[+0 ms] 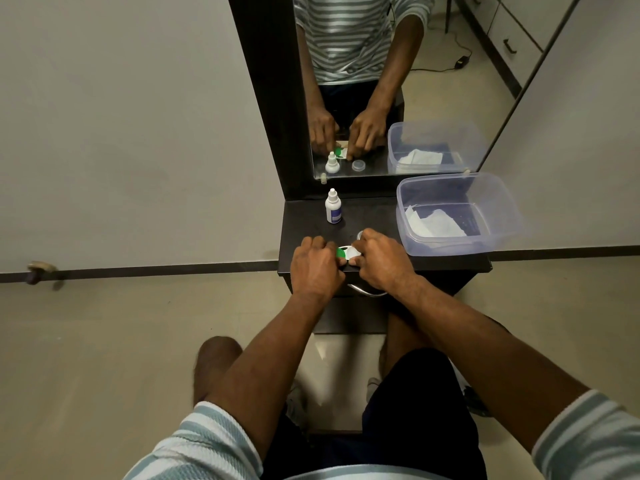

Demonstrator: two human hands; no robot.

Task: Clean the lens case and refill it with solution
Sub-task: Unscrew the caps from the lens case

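Note:
A white lens case (349, 252) with a green cap (341, 252) lies near the front edge of the black dresser top (304, 233). My left hand (317, 266) grips its green end and my right hand (379, 259) grips its white end, fingers curled over it. Most of the case is hidden under my fingers. A loose clear cap (360, 234) peeks out just behind my right hand. The white solution bottle (333, 206) with a blue label stands upright, capped, at the back of the top.
A clear plastic tub (498, 195) with white tissue (433, 221) inside sits at the right and overhangs the dresser's edge. A mirror (433, 81) rises behind the top. A metal drawer handle (367, 291) sits below my hands. My knees are under the dresser.

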